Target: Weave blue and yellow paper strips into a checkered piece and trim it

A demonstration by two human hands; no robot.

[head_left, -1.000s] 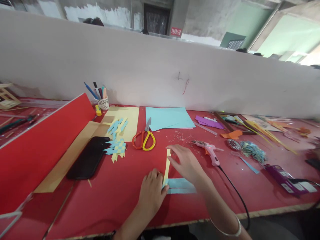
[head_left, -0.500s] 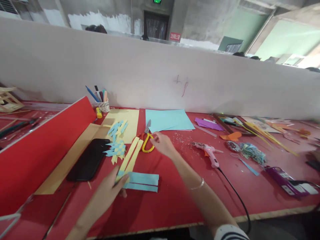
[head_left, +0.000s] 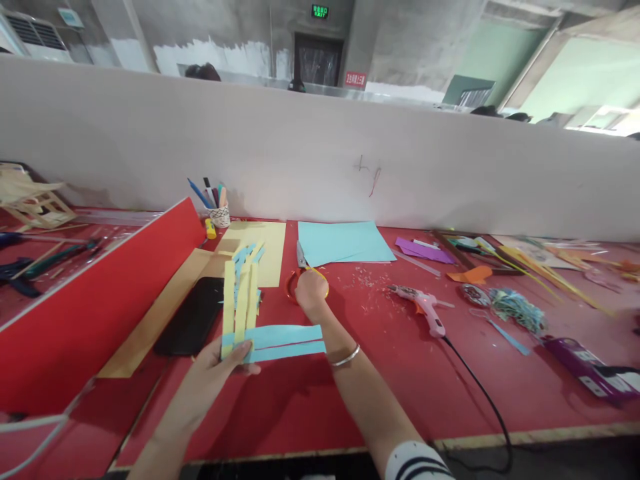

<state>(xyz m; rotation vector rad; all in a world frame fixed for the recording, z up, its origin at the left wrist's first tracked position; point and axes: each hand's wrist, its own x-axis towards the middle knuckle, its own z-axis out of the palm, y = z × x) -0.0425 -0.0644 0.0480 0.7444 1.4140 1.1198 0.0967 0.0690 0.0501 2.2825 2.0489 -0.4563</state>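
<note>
My left hand (head_left: 220, 369) pinches a set of woven paper strips by their crossing corner, held above the red table. Several yellow strips (head_left: 241, 300) point up and away from it, and two light blue strips (head_left: 290, 342) stick out to the right. My right hand (head_left: 312, 291) is closed over the handles of a pair of scissors (head_left: 301, 255). Their blades point away from me, and the orange and yellow loops show on either side of the hand. Its fingertips are hidden. Behind the held strips lie partly covered blue and yellow woven pieces (head_left: 245, 253).
A black phone (head_left: 187, 320) lies left, beside an upright red board (head_left: 125, 287). Light blue sheets (head_left: 345, 241) and a yellow sheet (head_left: 273, 253) lie at the back. To the right are a pink glue gun (head_left: 423, 307) with its cord and a purple power strip (head_left: 585, 370).
My right hand has moved onto the scissors' handles and closed there, and the handles have shifted. My left hand has turned the strips so the yellow ones stand more upright. The view has shifted slightly.
</note>
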